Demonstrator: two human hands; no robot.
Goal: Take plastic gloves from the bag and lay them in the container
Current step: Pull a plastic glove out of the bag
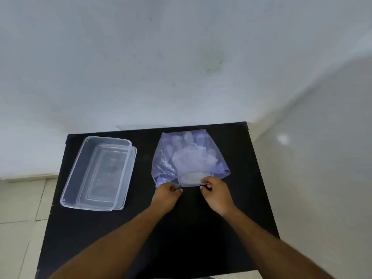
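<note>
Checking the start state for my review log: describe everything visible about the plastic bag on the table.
The plastic bag is thin, see-through film with a bluish-violet tint, wrinkled and lying flat on the black table, right of the clear container and apart from it. Whitish plastic gloves show through it, fingers pointing to the far edge. Its near edge faces the person, where the left hand and right hand each pinch it, stretching it between them. No glove is out yet.
</note>
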